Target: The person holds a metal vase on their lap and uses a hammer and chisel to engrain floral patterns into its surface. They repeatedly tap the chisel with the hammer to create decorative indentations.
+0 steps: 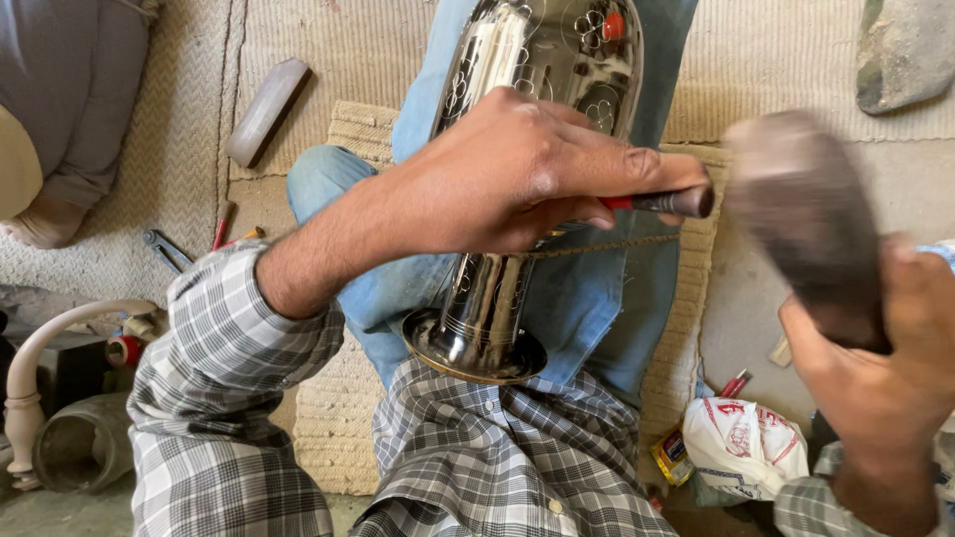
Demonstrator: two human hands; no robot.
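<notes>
Woven floor mat (348,50) underneath. Engraved metal vessel (517,189) lying lengthwise across lap, base toward body. Left hand (517,174) clenched on red-handled chisel (662,202), its axis crosswise, butt pointing right. Right hand (875,368) closed round blurred mallet (801,214), just beside chisel's butt.

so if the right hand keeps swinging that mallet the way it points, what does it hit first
Most likely the dark butt end of the chisel held by the left hand; the mallet in the right hand is blurred, so depth is uncertain.
</notes>
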